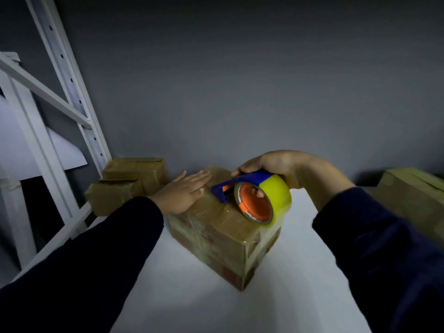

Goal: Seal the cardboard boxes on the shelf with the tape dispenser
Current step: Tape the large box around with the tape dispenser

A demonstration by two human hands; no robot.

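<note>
A brown cardboard box (223,239), wrapped in glossy tape, sits on the white shelf (192,296) in the middle of the view. My left hand (185,191) lies flat with straight fingers on the box's top, toward its far left side. My right hand (271,164) grips the blue tape dispenser (242,183) from above. The dispenser carries a yellowish tape roll (278,193) on an orange core, and a fingertip shows through the core. Its blue front end rests on the box top just right of my left hand.
Two more taped boxes (127,183) stand at the back left beside the white slotted shelf upright (72,92). Another box (413,195) sits at the far right. A grey wall closes the back of the shelf. Bare white shelf surface lies in front of the middle box.
</note>
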